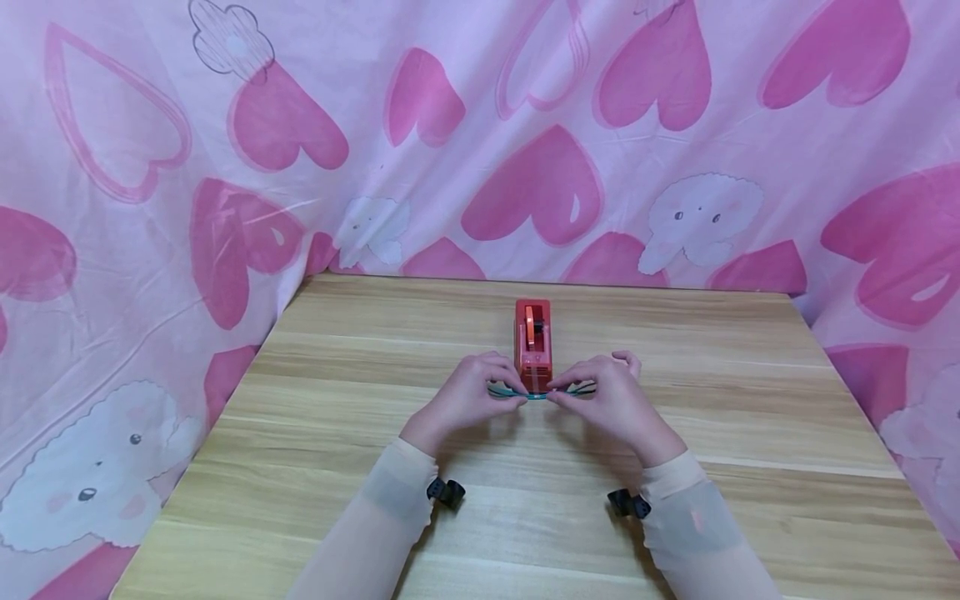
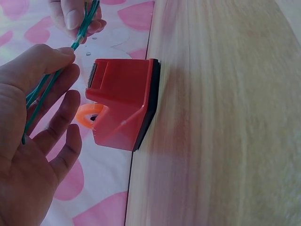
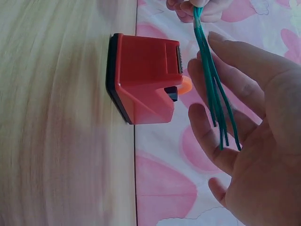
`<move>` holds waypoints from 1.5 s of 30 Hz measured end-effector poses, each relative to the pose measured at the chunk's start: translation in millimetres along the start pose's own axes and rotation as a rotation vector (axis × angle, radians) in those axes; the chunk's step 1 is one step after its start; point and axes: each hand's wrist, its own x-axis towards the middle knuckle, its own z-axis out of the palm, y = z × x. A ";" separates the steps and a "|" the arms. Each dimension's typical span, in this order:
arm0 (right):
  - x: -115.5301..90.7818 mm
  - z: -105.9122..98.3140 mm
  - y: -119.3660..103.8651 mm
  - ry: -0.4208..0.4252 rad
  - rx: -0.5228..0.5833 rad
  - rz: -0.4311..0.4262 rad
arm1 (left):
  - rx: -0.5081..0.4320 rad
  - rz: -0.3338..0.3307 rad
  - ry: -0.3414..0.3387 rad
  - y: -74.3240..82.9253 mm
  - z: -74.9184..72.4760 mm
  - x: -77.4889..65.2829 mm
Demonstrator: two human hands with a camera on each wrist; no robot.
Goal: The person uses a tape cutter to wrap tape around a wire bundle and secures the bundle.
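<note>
Both hands hold a bundle of thin green wires (image 3: 207, 61) level, in front of a red tape dispenser (image 1: 534, 373). My left hand (image 1: 478, 387) pinches one side of the bundle between thumb and forefinger, its other fingers loosely bent. On the opposite side, my right hand (image 1: 609, 393) pinches it with thumb and forefinger, and the loose wire ends fan out over the palm. A short shiny band of clear tape (image 3: 197, 21) shows round the middle of the bundle, between the two hands. The dispenser's toothed cutter (image 2: 91, 75) faces the hands.
An orange tape core (image 1: 529, 327) sits inside the dispenser, which stands on a wood-grain table (image 1: 375, 350). Pink cloth (image 1: 442, 192) with hearts hangs behind the table and along both sides. Small black cameras (image 1: 447, 492) are worn at the wrists.
</note>
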 end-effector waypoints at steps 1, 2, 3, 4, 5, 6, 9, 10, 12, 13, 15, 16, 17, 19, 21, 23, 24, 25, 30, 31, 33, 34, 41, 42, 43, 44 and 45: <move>0.0 -0.3 -0.7 0.001 -0.005 0.006 | 0.003 0.000 0.002 0.1 -0.1 -0.1; 0.1 -0.5 -1.0 0.001 -0.009 0.011 | 0.007 -0.002 0.005 0.1 -0.1 -0.3; 0.3 -0.6 -1.1 -0.001 -0.007 0.015 | 0.007 -0.004 0.008 0.2 -0.3 -0.4; 0.4 -0.7 -1.2 -0.004 -0.005 0.020 | 0.009 -0.005 0.012 0.3 -0.2 -0.6; 0.8 -0.7 -1.1 -0.009 0.001 0.028 | 0.011 -0.006 0.016 0.5 -0.3 -0.8; 1.1 -0.6 -1.0 -0.015 0.013 0.035 | 0.012 -0.005 0.020 0.3 -0.3 -0.9; 2.7 -0.1 1.1 -0.035 0.055 0.055 | 0.013 0.005 0.029 -0.4 -0.2 -0.8; 3.3 0.2 1.8 -0.043 0.068 0.063 | 0.015 0.011 0.033 -0.7 -0.1 -0.7; 4.7 0.7 3.4 -0.057 0.093 0.073 | 0.019 0.021 0.040 -1.1 0.0 -0.7; 5.2 1.0 4.4 -0.064 0.102 0.076 | 0.019 0.025 0.043 -1.1 0.1 -0.8; 6.1 1.2 6.1 -0.081 0.120 0.080 | 0.019 0.027 0.048 -1.1 0.2 -1.0; 6.4 1.5 7.0 -0.089 0.126 0.082 | 0.017 0.025 0.050 -0.9 0.1 -1.1; 6.6 1.7 7.9 -0.097 0.132 0.084 | 0.016 0.023 0.051 -0.6 0.2 -1.2; 6.7 2.3 9.8 -0.113 0.143 0.088 | 0.012 0.012 0.052 0.1 0.0 -1.4; 6.7 2.9 10.9 -0.132 0.152 0.094 | 0.010 0.007 0.056 0.5 0.0 -1.5; 6.8 3.5 11.7 -0.151 0.155 0.098 | 0.010 0.007 0.061 0.5 -0.1 -1.5; 6.6 3.6 11.6 -0.160 0.160 0.105 | 0.011 0.009 0.063 0.4 -0.2 -1.5; 6.3 3.6 11.5 -0.169 0.162 0.112 | 0.013 0.011 0.066 0.2 -0.2 -1.5; 5.4 3.2 11.4 -0.205 0.203 0.140 | 0.022 0.023 0.076 0.0 -0.3 -1.7; 5.4 3.2 11.7 -0.210 0.215 0.143 | 0.022 0.023 0.080 0.1 -0.3 -1.8; 5.4 3.0 11.9 -0.220 0.238 0.147 | 0.021 0.026 0.087 0.3 -0.4 -2.2; 5.5 3.0 11.9 -0.224 0.249 0.150 | 0.021 0.027 0.090 0.4 -0.4 -2.3; 5.1 4.3 11.0 -0.234 0.272 0.161 | 0.034 0.037 0.105 -0.2 0.1 -2.0; 4.9 4.4 10.7 -0.236 0.274 0.163 | 0.040 0.037 0.105 -0.3 0.2 -2.0; 4.7 4.4 10.6 -0.238 0.277 0.166 | 0.045 0.037 0.107 -0.3 0.3 -2.1; 4.6 4.4 10.2 -0.242 0.280 0.169 | 0.050 0.038 0.108 -0.2 0.4 -2.1; 4.5 4.3 9.9 -0.241 0.282 0.170 | 0.054 0.040 0.109 -0.3 0.6 -2.1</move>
